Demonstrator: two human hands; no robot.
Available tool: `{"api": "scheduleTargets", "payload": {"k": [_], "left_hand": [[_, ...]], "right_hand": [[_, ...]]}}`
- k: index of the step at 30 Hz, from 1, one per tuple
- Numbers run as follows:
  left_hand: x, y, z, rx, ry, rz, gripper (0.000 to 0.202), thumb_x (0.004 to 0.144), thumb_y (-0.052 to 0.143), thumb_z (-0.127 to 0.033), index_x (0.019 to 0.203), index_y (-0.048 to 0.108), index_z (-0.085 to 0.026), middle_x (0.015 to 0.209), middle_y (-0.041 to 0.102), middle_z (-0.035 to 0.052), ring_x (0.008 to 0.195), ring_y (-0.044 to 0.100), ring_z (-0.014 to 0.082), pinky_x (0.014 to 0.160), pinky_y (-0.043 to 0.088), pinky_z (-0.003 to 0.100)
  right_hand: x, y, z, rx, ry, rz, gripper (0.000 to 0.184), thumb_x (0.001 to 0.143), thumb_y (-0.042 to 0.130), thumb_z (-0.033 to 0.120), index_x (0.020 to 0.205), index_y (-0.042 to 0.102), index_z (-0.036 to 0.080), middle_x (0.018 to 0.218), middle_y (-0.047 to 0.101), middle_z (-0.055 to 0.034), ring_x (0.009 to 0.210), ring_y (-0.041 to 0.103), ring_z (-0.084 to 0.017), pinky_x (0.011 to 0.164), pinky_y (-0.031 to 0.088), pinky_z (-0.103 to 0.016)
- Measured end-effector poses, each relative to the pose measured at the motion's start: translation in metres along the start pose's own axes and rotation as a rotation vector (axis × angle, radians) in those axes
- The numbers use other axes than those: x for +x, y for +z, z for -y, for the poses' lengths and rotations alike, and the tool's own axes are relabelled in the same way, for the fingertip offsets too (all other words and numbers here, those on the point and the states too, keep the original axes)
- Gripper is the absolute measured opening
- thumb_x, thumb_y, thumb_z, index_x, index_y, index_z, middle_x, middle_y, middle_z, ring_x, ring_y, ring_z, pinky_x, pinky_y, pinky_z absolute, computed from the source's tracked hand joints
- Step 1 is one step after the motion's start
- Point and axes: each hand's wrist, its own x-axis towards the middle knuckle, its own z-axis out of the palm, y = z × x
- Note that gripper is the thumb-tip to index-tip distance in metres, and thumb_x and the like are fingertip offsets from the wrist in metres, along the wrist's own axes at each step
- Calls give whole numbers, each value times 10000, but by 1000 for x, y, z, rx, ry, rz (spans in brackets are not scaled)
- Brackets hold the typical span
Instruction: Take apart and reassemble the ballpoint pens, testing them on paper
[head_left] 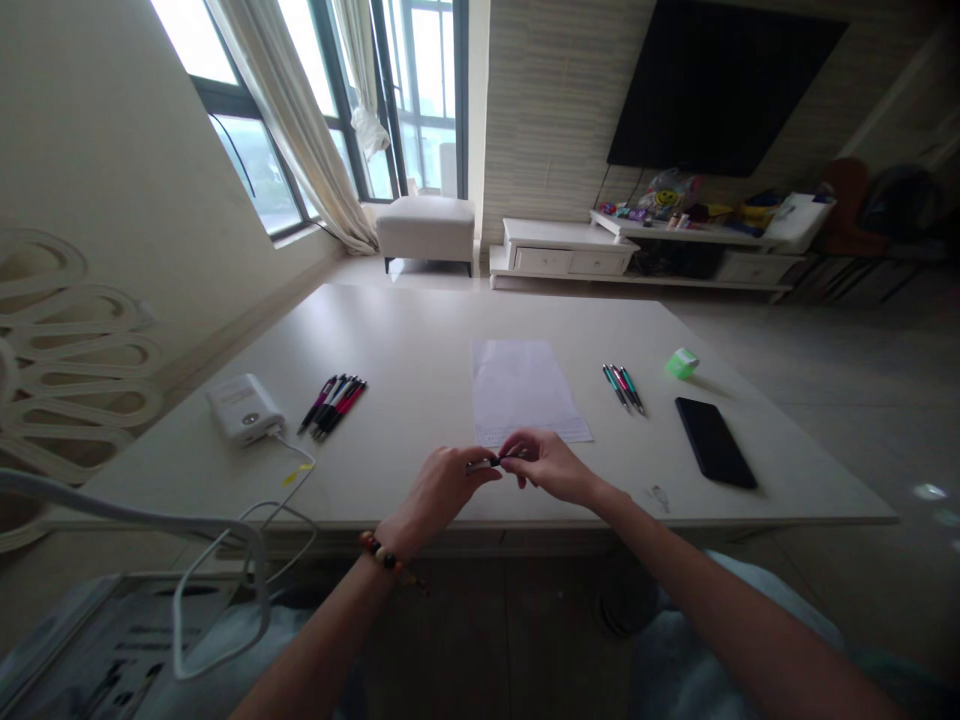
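Between my two hands, just above the table's front part, is a slim pen with a dark middle, lying roughly level. My left hand pinches its left end. The fingers of my right hand close round its right end and hide most of it. Right behind the hands lies a sheet of white paper. To the left, several pens lie side by side in a bundle. A smaller group of pens in green and red rests to the right of the paper.
A white power bank with a white cable is at the table's left. At the right are a black phone and a small green-and-white object. A small clear piece lies by the front edge of the table.
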Motion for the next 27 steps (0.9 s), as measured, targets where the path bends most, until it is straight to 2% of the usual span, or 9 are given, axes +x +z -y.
{"api": "scheduleTargets", "payload": {"k": [5, 13, 16, 19, 23, 27], "left_hand": [[1, 0, 0, 6, 12, 4, 241, 794, 597, -369, 921, 727, -210, 712, 716, 29, 616, 583, 129, 574, 377, 206], [1, 2, 2, 8, 7, -25, 245, 799, 595, -376, 932, 725, -216, 723, 721, 30, 635, 609, 140, 585, 386, 211], [1, 3, 3, 15, 9, -44, 240, 791, 610, -370, 935, 723, -215, 725, 723, 28, 633, 611, 137, 586, 386, 211], [2, 3, 3, 26, 12, -30, 244, 797, 603, -373, 941, 722, -216, 730, 724, 29, 627, 607, 134, 582, 384, 209], [2, 2, 3, 45, 2, -12, 248, 799, 598, -374, 945, 723, -217, 737, 725, 34, 641, 610, 140, 581, 382, 209], [3, 2, 4, 43, 5, -7, 260, 807, 589, -378, 964, 718, -217, 767, 730, 41, 664, 619, 144, 594, 387, 209]], "right_hand": [[2, 1, -2, -6, 6, -12, 322, 749, 632, 454, 811, 595, 140, 650, 622, -27, 504, 568, -108, 393, 374, -194], [4, 1, -3, 14, 6, -55, 313, 727, 666, 418, 851, 582, 144, 711, 634, -36, 546, 592, -117, 395, 388, -186], [5, 0, -3, 30, 39, -39, 311, 754, 633, 436, 833, 580, 140, 678, 628, -31, 488, 566, -104, 371, 366, -187], [6, 0, -4, 49, 37, -34, 315, 723, 672, 413, 858, 577, 145, 728, 640, -37, 516, 582, -106, 379, 378, -184], [6, 0, -6, 73, 53, 11, 317, 750, 639, 436, 847, 580, 140, 709, 637, -36, 500, 580, -104, 375, 381, -186], [8, 1, -10, 101, 53, -27, 338, 729, 665, 437, 868, 581, 140, 686, 632, -26, 497, 581, -108, 365, 388, -184]]}}
